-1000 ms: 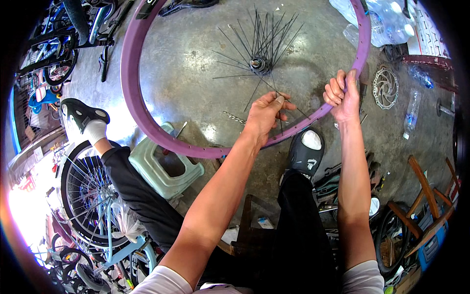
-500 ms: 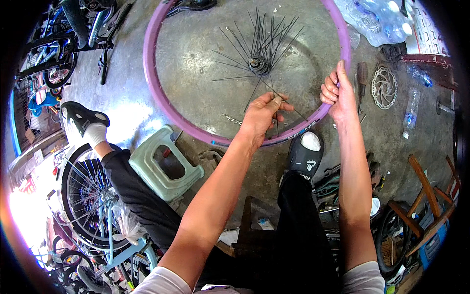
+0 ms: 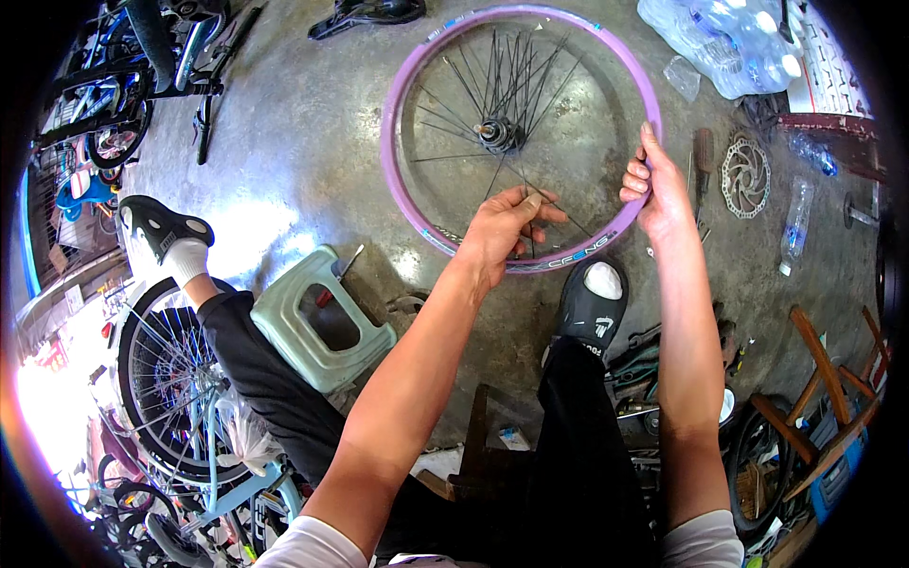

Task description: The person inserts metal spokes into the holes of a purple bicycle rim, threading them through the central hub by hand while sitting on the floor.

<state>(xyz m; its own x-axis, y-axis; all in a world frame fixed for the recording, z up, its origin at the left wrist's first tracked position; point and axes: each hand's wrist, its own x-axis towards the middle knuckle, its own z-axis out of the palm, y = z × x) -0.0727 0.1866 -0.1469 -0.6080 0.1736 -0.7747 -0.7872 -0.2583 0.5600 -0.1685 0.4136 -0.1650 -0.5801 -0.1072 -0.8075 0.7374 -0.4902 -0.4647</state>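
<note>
A purple bicycle rim (image 3: 392, 128) surrounds a dark wheel hub (image 3: 499, 135), from which a bundle of thin black spokes (image 3: 516, 80) fans out, mostly away from me. My right hand (image 3: 655, 189) is closed round the rim's right side, thumb up along it. Inside the near part of the rim, my left hand (image 3: 507, 227) pinches a spoke between thumb and fingers; that spoke slants down right toward the rim. Whether its end sits in the rim is too small to tell. My right-side shoe (image 3: 592, 301) stands just below the rim's near edge.
Right of the rim lie a screwdriver (image 3: 702, 161), a brake disc (image 3: 746, 178) and a plastic bottle (image 3: 797, 227). Wrapped bottles (image 3: 724, 47) are at the far right, a saddle (image 3: 365, 16) at the far side. A pale green stool (image 3: 322, 327) stands left; bicycles (image 3: 175, 379) line the left.
The rim's far edge has come into view and its left side has moved rightward, so the rim looks smaller and lower. Both hands keep their grips, almost in place.
</note>
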